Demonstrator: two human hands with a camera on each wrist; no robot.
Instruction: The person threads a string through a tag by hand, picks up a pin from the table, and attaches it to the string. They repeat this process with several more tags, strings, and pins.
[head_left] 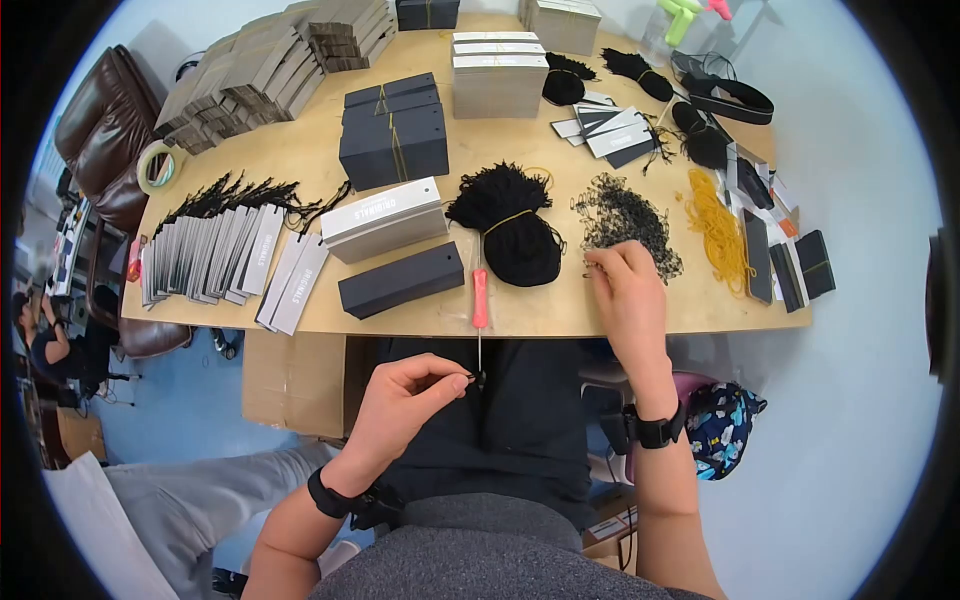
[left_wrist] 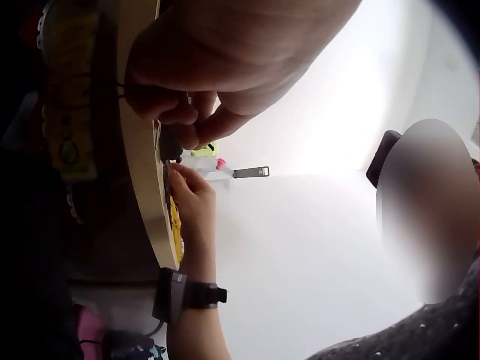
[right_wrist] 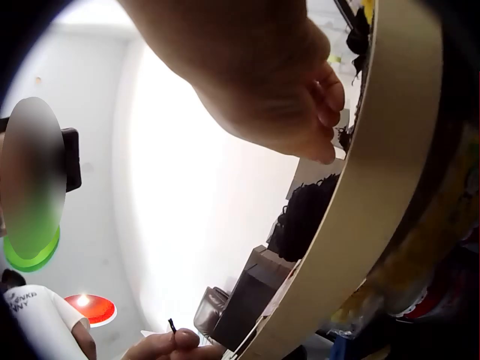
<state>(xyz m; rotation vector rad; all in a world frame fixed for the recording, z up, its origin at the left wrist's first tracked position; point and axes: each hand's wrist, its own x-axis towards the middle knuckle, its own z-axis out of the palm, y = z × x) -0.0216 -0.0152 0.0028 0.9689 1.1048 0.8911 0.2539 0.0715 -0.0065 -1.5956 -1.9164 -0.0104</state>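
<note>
My left hand (head_left: 405, 400) is in front of the table edge, thumb and forefinger pinching a short piece of black cord (right_wrist: 172, 325). A pink-red handled tool (head_left: 480, 298) lies at the edge, its thin metal shaft reaching out to those fingertips. My right hand (head_left: 632, 300) is over the near left side of a pile of small black wire pins (head_left: 630, 220), its fingers bent and fingertips low at the pins. I cannot tell whether a pin is between them. A banded bundle of black cords (head_left: 520, 240) lies between the tool and the pile.
Dark tag stacks (head_left: 400, 280) and white "ORIGINALS" tags (head_left: 385, 220) stand left of the tool. Corded tags (head_left: 205, 255) fan out at far left. Yellow rubber bands (head_left: 715, 230) and a phone (head_left: 757, 258) lie right. Banded card stacks (head_left: 270, 75) line the back.
</note>
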